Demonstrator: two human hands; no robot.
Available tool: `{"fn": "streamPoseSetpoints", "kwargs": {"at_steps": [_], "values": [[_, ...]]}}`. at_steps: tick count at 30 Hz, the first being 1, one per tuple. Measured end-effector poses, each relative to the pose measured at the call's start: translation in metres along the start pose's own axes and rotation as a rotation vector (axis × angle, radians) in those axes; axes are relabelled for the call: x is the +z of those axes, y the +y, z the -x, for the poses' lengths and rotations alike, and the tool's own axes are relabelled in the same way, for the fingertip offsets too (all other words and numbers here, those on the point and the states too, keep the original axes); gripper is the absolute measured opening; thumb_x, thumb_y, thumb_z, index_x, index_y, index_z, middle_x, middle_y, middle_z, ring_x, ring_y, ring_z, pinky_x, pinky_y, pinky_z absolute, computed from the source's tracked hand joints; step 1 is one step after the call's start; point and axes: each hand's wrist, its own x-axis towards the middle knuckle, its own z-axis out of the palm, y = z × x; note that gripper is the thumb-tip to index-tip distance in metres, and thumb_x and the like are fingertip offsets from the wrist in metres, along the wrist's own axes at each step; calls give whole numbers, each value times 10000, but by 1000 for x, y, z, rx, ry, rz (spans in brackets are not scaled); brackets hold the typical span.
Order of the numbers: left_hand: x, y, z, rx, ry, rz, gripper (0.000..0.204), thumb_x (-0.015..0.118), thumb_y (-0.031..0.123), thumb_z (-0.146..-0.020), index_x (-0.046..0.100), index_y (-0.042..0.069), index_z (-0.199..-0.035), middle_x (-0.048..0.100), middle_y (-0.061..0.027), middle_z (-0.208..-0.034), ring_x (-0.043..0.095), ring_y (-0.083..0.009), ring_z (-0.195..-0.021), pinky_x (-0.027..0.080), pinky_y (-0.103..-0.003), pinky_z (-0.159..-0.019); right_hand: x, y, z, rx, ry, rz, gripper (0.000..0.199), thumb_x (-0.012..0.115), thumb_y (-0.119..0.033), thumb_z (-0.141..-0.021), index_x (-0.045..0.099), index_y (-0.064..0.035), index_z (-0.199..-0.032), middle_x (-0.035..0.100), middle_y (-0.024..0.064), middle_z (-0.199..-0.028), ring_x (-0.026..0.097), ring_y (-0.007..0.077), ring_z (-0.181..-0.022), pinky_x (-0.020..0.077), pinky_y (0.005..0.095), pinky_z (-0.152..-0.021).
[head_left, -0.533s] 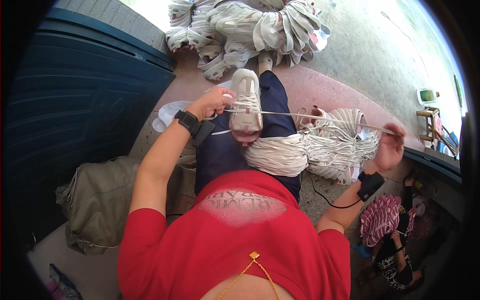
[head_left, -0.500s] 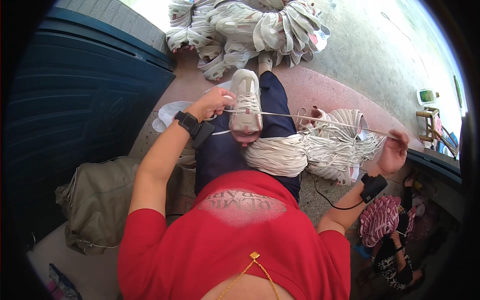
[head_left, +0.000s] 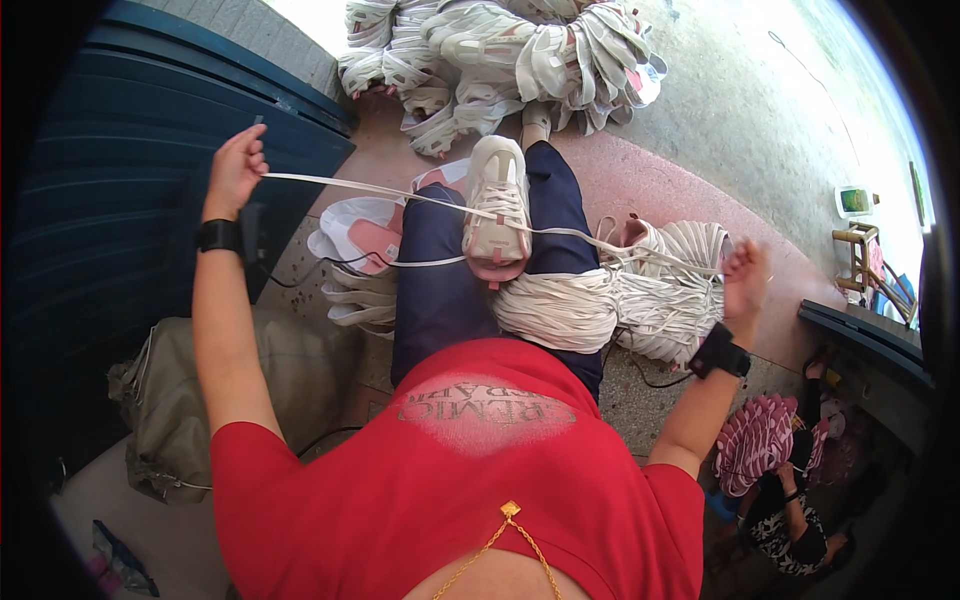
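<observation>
Two hands hold a white lace out wide from a pale shoe.
The shoe sits over the gap between the dark blue legs, its long side running straight out from the tummy; the round toe points away, and the heel end, with a little pink loop, points back at the red shirt. The lace goes across it, side to side. The left hand is up high, fingers closed tight on one end. The right hand is a bit blurry, its fingers curled in, pinching the other side. A fat bunch of white laces lies on the right leg, and a big heap of shoes is past the toe.
</observation>
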Motion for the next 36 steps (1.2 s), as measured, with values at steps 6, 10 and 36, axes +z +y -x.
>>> {"fn": "streamPoseSetpoints", "kwargs": {"at_steps": [6, 10, 36], "values": [[138, -130, 67, -19, -516, -444, 228, 599, 155, -943, 673, -8, -1084, 660, -19, -787, 591, -95, -715, 479, -250, -690, 159, 178, 55, 98, -639, 1014, 317, 597, -174, -966, 643, -4, -1230, 701, 66, -847, 644, 163, -771, 499, 294, -733], [188, -185, 106, 564, -533, -1013, 146, 636, 181, -889, 715, 59, -899, 689, -62, -834, 633, -209, -835, 494, -348, -760, 186, 222, 58, -299, -846, 1410, 186, 564, -160, -944, 672, -32, -1025, 690, 128, -916, 657, 301, -897, 493, 394, -807], [226, -185, 104, 1040, -505, -1563, 99, 602, 178, -836, 689, 132, -843, 615, -52, -891, 545, -262, -978, 384, -458, -891, 219, 244, 39, -1017, -633, 1737, 140, 618, -168, -807, 687, -77, -889, 629, 95, -1076, 544, 255, -1105, 369, 466, -934]]}}
